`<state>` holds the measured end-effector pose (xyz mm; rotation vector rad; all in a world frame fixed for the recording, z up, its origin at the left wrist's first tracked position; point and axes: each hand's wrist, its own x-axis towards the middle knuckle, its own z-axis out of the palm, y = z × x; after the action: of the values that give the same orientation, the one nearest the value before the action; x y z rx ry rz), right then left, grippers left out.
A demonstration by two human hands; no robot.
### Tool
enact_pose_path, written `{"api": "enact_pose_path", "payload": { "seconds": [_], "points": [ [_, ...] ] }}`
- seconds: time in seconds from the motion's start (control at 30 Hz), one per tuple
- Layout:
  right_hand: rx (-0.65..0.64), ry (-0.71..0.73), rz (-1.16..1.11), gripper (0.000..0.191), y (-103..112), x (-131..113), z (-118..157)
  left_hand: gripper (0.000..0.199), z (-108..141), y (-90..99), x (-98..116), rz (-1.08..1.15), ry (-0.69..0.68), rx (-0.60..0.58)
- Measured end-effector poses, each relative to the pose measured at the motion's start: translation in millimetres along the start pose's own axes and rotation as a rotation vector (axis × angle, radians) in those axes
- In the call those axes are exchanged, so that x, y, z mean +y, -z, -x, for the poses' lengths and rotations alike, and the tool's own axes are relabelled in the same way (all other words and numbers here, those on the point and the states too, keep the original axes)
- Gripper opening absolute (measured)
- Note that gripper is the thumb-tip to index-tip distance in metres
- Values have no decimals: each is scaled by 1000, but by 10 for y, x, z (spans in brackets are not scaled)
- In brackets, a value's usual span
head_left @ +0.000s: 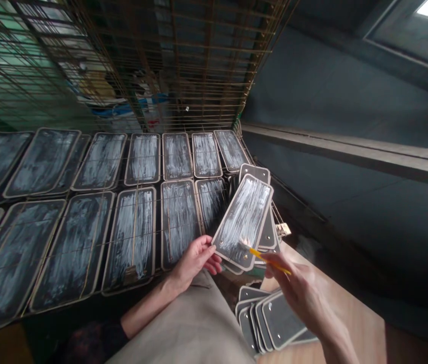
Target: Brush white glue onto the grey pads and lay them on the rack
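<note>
A dark rectangular panel (242,217) with rounded corners and a pale border lies tilted over other panels, its face streaked with white. My left hand (195,258) pinches its lower left corner between thumb and fingers. In my right hand (297,283) is a brush with a yellow handle (270,259). Its pale bristles (245,243) touch the lower end of the panel, near small metal studs. Under that panel, more panels (255,173) stick out at the top and right. Below my right hand sits a fanned stack of unstreaked dark panels (280,321).
Two rows of white-streaked panels (134,235) lie on a wire rack to the left. A wire grid (206,60) rises behind them. At right is a dark wall with a ledge (350,146). The stack rests on a wood-grain surface (354,313).
</note>
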<state>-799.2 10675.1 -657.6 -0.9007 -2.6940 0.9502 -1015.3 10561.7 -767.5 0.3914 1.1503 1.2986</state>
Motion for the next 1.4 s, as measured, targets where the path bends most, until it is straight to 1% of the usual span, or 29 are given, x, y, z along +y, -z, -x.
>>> {"api": "enact_pose_path", "payload": {
  "seconds": [0.07,0.13,0.17,0.23,0.3,0.33,0.43,0.5,0.63,0.7,0.73,0.8,0.87,0.9,1.0,1.07,1.13,1.2,1.27,1.33,1.4],
  "points": [
    [-37,-25,-72,20,9,-68,115,32,8,-6,9,-1,3,5],
    [-55,-36,-152,19,22,-83,175,32,10,-7,6,2,0,7],
    [-43,-36,-191,19,28,-77,183,33,10,-5,3,1,-1,7],
    [32,-41,-258,20,28,-50,153,34,9,-1,-5,-8,-4,7],
    [112,-45,-322,19,7,-11,68,35,7,1,-8,-19,-10,10],
    [128,-46,-358,19,-13,12,10,35,6,1,-9,-22,-13,12],
    [102,-49,-470,20,-89,109,-196,36,1,1,-7,-29,-24,22],
    [142,-45,-494,20,-127,186,-337,35,-2,2,-9,-36,-31,29],
    [392,-51,-499,22,-151,302,-583,34,-3,12,-15,-35,-44,23],
    [467,-46,-550,24,-168,324,-687,34,-3,13,-13,-32,-50,14],
    [467,-41,-578,25,-183,332,-737,34,-4,10,-8,-30,-53,8],
    [425,-34,-610,26,-219,355,-834,33,-5,-4,6,-25,-55,-1],
    [419,-36,-599,27,-239,406,-930,32,-8,-24,23,-21,-53,-5],
    [449,-41,-578,28,-235,443,-972,32,-9,-35,30,-20,-53,-4],
    [616,-57,-493,28,-162,579,-1031,29,-15,-53,35,-4,-44,-1],
    [694,-60,-417,27,-89,652,-980,28,-19,-53,27,35,-32,-7],
    [688,-63,-303,26,-40,673,-852,28,-21,-49,17,82,-17,-10],
    [613,-76,-176,25,-37,625,-670,29,-18,-47,12,113,-7,-11],
    [516,-76,-93,24,-79,512,-464,29,-10,-48,15,127,0,-15],
    [424,-60,-96,23,-144,363,-266,28,-3,-47,24,131,9,-26],
    [339,-56,-153,22,-205,219,-99,26,-3,-41,36,124,13,-49]
  ]
}}
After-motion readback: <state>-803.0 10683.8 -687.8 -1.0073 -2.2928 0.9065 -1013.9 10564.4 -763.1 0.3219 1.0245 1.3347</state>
